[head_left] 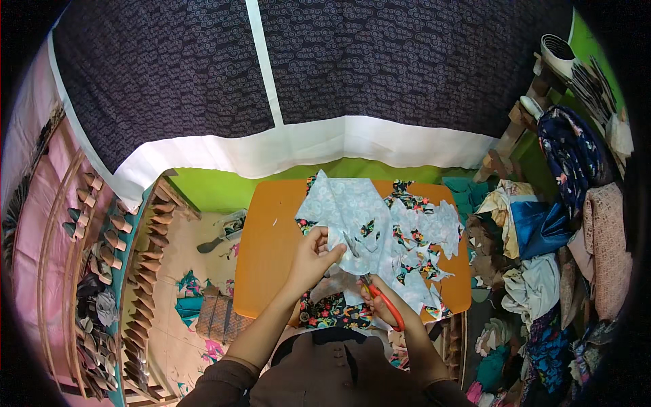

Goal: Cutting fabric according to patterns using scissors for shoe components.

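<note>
My left hand point(313, 260) is closed on the edge of a pale blue-white fabric piece point(346, 197), thumb and fingers pinching it. My right hand point(384, 305) grips scissors point(395, 313) with red-orange handles. The scissors' blades lie at the near edge of the pale fabric, just right of my left hand; how far apart they are is hard to make out. Under and around the pale piece lies dark floral fabric point(339, 313), its bright flowers showing toward me. Jagged pale and floral scraps point(427, 230) cover the right side of the orange table point(266, 230).
Shoe lasts point(144, 278) stand in rows on a rack at the left. Fabric scraps point(190, 298) lie on the floor beside the table. Heaped cloth point(536, 285) fills the right side. A dark patterned curtain point(380, 61) with a white border hangs beyond the table.
</note>
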A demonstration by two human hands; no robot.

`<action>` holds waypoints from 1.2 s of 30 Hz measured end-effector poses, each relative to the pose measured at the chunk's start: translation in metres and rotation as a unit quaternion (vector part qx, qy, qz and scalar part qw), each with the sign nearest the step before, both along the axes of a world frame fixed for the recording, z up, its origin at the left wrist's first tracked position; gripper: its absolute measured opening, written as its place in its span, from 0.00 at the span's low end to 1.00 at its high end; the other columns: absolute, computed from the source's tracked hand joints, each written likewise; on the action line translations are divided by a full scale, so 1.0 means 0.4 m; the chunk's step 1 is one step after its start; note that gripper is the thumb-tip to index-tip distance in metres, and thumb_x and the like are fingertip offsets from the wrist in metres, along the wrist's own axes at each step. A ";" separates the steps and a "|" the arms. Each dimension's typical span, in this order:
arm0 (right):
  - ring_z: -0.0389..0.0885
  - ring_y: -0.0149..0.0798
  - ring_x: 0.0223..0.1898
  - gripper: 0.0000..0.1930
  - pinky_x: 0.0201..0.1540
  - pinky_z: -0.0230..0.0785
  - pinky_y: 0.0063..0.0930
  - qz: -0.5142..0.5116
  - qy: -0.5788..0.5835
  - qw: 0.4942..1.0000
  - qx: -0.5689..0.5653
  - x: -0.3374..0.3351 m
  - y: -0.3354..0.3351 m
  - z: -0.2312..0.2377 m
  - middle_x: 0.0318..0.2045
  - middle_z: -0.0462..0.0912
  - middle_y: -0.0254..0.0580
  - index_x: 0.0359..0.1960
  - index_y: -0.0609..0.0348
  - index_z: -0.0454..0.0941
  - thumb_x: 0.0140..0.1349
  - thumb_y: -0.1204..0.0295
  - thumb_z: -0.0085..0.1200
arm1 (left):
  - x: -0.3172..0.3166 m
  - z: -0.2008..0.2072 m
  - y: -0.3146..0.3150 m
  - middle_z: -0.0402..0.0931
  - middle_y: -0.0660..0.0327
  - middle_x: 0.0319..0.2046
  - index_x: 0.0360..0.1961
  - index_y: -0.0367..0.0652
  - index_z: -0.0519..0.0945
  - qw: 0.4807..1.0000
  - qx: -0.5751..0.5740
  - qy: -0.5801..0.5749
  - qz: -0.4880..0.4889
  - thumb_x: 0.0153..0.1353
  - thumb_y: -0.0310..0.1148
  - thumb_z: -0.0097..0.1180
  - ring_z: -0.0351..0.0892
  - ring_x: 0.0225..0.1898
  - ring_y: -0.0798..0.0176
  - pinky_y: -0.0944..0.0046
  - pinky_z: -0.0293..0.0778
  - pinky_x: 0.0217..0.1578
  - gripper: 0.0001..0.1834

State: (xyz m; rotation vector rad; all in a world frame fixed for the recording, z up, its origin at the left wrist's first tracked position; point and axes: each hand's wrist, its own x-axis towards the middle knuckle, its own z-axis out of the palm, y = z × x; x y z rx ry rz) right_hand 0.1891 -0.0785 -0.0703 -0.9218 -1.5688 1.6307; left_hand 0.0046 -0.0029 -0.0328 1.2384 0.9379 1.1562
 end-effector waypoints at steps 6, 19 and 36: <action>0.54 0.21 0.22 0.36 0.22 0.51 0.11 -0.019 0.026 0.999 -0.033 -0.005 0.001 0.005 0.25 0.58 0.29 0.47 0.61 0.57 0.50 0.39 0.37 | 0.000 0.017 -0.008 0.73 0.58 0.33 0.37 0.35 0.67 0.997 -0.067 -0.044 -0.007 0.50 0.23 0.53 0.73 0.33 0.72 0.74 0.69 0.33 0.13; 0.54 0.19 0.20 0.37 0.19 0.52 0.11 -0.044 -0.010 0.998 -0.033 -0.009 -0.006 -0.007 0.23 0.59 0.28 0.44 0.60 0.59 0.47 0.37 0.38 | 0.008 0.020 -0.017 0.73 0.61 0.31 0.37 0.33 0.70 0.996 -0.081 -0.039 0.012 0.52 0.28 0.52 0.71 0.29 0.75 0.76 0.67 0.31 0.12; 0.52 0.18 0.21 0.37 0.20 0.49 0.09 -0.062 0.035 0.997 -0.037 -0.046 -0.004 -0.025 0.24 0.56 0.28 0.45 0.59 0.57 0.47 0.36 0.37 | 0.019 0.000 -0.020 0.74 0.61 0.29 0.36 0.32 0.72 0.994 -0.101 -0.034 0.005 0.53 0.29 0.53 0.71 0.30 0.75 0.76 0.67 0.32 0.12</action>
